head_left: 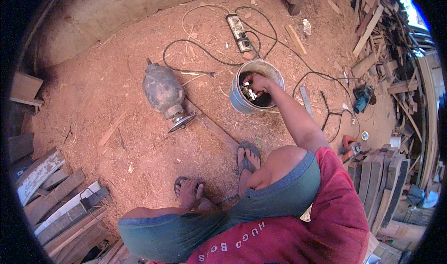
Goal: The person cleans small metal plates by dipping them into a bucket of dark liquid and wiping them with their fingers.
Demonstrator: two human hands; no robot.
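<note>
My right hand [259, 84] is inside a blue metal bucket [240, 103], its fingers bent down among small white and dark items [252, 94]. What the fingers grip, if anything, is too small and partly hidden to name. My left hand [189, 194] hangs low at my left foot, fingers loosely stretched over the sandal, with nothing seen in it. To the left of the bucket lies a dusty, rounded electric motor [163, 88] with a shiny metal disc [182, 123] on its shaft. A wooden strip [216, 129] runs on the ground between the motor and my right foot.
A power strip [238, 33] with plugged cables lies beyond the bucket. A metal ruler [306, 101] and a teal circular saw [362, 99] are to the right. Stacked boards [379, 182] stand at my right, more planks [70, 205] at left. Sawdust covers the ground [93, 96].
</note>
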